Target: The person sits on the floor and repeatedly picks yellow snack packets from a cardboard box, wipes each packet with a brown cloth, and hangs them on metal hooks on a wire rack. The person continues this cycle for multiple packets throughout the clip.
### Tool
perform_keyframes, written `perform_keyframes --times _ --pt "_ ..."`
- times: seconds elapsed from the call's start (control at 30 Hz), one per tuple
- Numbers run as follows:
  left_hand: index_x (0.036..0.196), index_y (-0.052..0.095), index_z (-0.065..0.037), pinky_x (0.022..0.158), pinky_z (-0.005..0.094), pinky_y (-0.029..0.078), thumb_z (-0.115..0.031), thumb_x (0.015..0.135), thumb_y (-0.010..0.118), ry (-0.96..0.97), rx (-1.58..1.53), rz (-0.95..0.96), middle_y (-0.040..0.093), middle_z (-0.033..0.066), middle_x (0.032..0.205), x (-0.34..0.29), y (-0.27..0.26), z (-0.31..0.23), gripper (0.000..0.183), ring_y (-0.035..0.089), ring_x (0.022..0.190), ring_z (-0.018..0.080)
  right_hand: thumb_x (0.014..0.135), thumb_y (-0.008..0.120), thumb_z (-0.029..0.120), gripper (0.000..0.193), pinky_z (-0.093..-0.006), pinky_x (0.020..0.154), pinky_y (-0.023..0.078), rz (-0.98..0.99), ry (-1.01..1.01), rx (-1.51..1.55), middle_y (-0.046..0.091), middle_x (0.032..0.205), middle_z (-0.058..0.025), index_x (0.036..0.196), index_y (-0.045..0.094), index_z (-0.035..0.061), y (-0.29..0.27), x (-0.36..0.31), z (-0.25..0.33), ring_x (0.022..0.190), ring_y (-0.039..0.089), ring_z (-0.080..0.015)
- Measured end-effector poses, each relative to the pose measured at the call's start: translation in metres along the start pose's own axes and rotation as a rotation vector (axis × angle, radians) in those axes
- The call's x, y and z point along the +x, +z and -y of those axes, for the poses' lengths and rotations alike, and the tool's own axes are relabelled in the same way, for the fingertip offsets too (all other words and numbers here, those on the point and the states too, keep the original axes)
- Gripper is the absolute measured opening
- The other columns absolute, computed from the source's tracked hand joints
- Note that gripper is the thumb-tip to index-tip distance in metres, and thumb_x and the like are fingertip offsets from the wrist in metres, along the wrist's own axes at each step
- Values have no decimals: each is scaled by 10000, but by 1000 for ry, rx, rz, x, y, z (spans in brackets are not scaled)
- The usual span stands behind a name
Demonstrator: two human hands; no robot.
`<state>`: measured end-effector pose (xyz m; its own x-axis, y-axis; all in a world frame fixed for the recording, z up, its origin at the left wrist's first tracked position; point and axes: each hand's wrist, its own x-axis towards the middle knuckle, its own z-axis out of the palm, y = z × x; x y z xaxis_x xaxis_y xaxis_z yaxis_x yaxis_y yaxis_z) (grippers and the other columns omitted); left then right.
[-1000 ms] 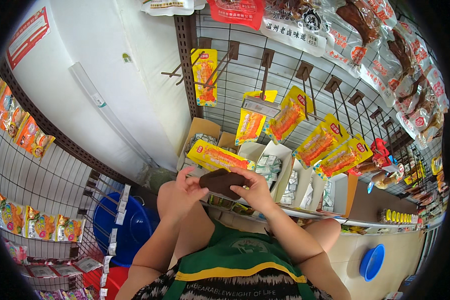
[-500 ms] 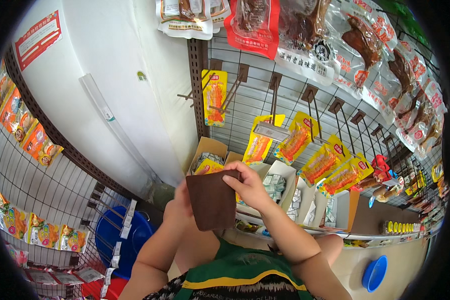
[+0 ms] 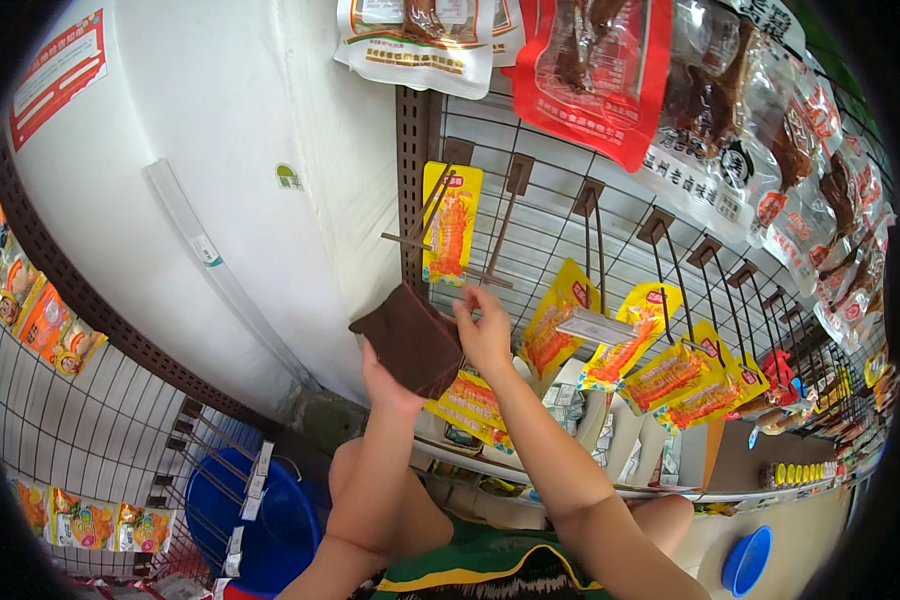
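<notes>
Brown pouch [image 3: 413, 340] is sitting up at chest height, pinched between both hands in front of the peg rack [image 3: 590, 240]. Right hand's fingers [image 3: 475, 300] are closing on its upper right corner, thumb and forefinger together on the edge; the left hand [image 3: 385, 375] is cupping it from below, fingers hidden behind the pack, so how they are lying cannot be told, though the palm is clearly bearing it. Judging by the lift, the step in hand looks like hanging the pouch on a bare hook [image 3: 410, 240] just above it, beside the yellow packet [image 3: 450, 222] already hanging there. That move is calling for the pouch's top edge to be squared to the hook tip and slid straight on, and any hanging hole isn't showing from here. Pouch is looking flat, squarish, dark matt brown, tilted with one corner up, no print visible on this face. More yellow packets [image 3: 660, 370] are hanging along the rack to the right, and a blue tub [image 3: 260, 520] is sitting low to the left.
</notes>
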<state>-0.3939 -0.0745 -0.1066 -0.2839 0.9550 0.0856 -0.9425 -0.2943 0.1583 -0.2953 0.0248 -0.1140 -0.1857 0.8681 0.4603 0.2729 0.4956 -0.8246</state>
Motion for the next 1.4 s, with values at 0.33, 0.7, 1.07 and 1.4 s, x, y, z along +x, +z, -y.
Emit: perform_keyframes --times 0.33,0.7,1.07,1.4 --pt "1256 448 -99 943 429 391 -422 934 286 32 -12 -118 495 93 1243 59 -20 6 484 487 1117 280 789 622 77 312 -358 761 454 -259 -163 -214 572 919 -163 1065 542 -44 29 60 -21 874 560 -284" --pt "1250 451 -77 957 415 380 -392 934 318 31 5 -91 503 93 1232 59 -20 2 466 488 1115 268 819 615 59 124 -213 576 403 -186 18 83 515 763 -22 869 511 13 27 54 -18 673 465 -80" --pt "1282 416 -65 977 437 362 -390 928 344 -6 -38 35 475 116 1274 4 -23 -26 486 469 1147 293 835 581 36 88 -190 522 398 -92 7 267 554 673 -17 871 505 12 -38 -34 51 620 479 -36" --pt "1340 334 -49 1037 444 284 -389 918 351 42 -40 287 375 119 1368 -29 -1 -32 542 380 1238 298 853 551 -7 90 -154 514 343 116 71 492 545 694 26 912 485 10 -66 -68 93 599 442 -1"
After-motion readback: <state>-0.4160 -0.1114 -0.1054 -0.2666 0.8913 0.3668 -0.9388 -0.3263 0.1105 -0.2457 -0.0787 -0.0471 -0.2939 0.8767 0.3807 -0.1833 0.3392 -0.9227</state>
